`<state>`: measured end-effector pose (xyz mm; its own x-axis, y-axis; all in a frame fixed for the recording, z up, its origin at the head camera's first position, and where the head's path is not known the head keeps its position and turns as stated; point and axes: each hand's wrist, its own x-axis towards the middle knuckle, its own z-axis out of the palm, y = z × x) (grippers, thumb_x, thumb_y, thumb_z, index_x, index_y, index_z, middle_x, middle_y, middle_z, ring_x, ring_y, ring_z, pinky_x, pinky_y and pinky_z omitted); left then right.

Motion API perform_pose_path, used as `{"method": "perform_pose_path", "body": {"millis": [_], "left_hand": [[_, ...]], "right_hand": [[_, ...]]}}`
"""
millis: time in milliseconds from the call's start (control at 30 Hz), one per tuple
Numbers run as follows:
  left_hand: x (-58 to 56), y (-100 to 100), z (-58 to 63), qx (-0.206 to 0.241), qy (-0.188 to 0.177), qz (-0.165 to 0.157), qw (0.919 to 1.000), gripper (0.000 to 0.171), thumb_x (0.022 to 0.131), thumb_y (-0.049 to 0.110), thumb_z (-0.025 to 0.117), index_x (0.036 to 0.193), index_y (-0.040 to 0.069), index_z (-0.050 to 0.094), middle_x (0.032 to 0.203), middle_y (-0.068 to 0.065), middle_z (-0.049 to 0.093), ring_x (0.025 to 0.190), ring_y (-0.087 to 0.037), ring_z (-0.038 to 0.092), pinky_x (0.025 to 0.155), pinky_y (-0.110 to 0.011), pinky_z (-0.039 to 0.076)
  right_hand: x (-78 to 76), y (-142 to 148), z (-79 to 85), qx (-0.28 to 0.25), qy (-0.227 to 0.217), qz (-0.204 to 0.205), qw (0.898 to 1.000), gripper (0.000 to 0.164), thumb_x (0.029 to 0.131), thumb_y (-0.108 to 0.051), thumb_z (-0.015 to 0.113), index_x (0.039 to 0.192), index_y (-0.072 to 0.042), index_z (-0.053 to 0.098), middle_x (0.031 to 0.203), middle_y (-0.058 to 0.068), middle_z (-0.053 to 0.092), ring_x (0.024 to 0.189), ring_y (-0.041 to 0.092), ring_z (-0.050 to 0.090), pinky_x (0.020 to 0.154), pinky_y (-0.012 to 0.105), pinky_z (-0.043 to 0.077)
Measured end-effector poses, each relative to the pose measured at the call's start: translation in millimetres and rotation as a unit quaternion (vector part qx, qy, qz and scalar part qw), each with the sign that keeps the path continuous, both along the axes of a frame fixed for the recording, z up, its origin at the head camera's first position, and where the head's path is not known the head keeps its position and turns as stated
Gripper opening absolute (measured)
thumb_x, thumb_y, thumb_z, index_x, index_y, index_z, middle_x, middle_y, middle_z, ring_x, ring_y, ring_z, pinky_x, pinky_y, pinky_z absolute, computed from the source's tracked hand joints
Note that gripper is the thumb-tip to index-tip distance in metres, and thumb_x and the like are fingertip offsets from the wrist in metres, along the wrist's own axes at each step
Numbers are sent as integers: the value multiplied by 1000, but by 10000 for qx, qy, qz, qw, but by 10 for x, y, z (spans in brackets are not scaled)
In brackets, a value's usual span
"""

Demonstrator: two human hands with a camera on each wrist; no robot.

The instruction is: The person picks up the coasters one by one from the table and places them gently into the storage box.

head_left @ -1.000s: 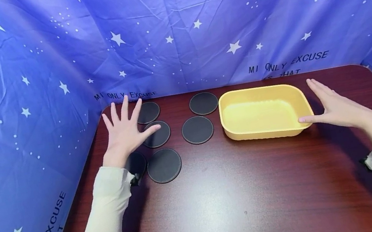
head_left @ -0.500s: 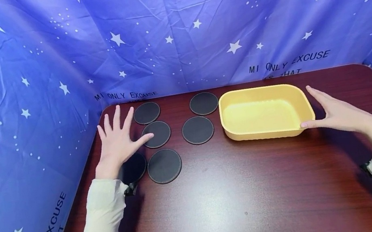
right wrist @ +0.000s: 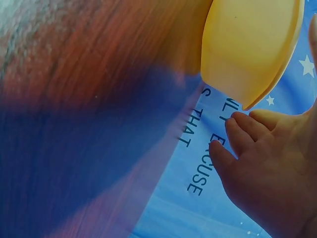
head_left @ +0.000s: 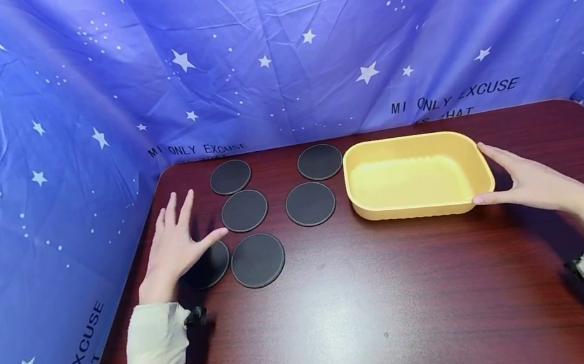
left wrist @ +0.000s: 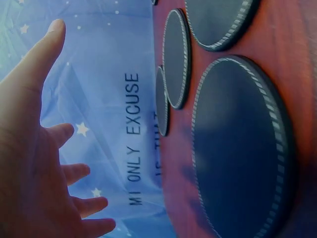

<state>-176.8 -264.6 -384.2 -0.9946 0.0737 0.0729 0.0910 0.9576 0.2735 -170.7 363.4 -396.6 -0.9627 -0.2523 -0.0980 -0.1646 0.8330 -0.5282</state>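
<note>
My left hand hovers with fingers spread over the nearest-left round black coaster, partly covering it. In the left wrist view that hand holds nothing, and a stitched-edge coaster lies below it. My right hand is at the right end of a yellow rectangular bin, thumb by the front corner and fingers by the back corner. Seen from the right wrist, the fingers of this hand are fairly straight beside the bin's rim; whether they touch it is unclear.
More black coasters lie flat on the dark red wooden table: one front, one mid-left, one back-left, and two left of the bin. A blue star-patterned curtain borders the table behind and at the sides.
My left hand has moved left and toward me, drawing away from the back coasters. My right hand's fingers have come in closer to the bin's end. The coasters and bin stay put.
</note>
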Motion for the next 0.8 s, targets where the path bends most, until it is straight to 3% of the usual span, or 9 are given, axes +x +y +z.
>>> {"method": "perform_pose_path", "body": {"millis": [267,467,667,800], "left_hand": [[129,-182,-125,684,-472,212,9963,110,81,69,66,161,30,1,168,-17,8,148,-52,18,106,-77,30],[198,-317,-224,1330,-575,90,9894,113,82,55,75,162,17,3,163,-24,20,148,-46,25,117,-66,27],[289,-422,-334,1989,-595,89,9782,106,82,36,81,159,3,16,154,-30,37,132,-49,48,108,-58,45],[363,-473,-371,2210,-747,194,9722,103,82,34,81,158,3,18,154,-29,39,131,-49,49,107,-56,47]], "right_hand": [[-1,-8,-23,-120,70,43,9999,112,80,-36,81,160,-5,8,163,29,14,148,52,16,112,74,21],[16,-6,-33,-204,18,-6,9998,109,83,-35,78,161,-9,7,164,28,14,148,52,16,111,76,20],[15,4,-54,-322,56,-28,9995,106,84,-33,78,161,-13,8,165,26,14,149,52,16,111,76,19],[14,5,-67,-337,81,-29,9994,105,84,-32,78,162,-17,8,165,25,15,148,52,16,111,77,20]]}}
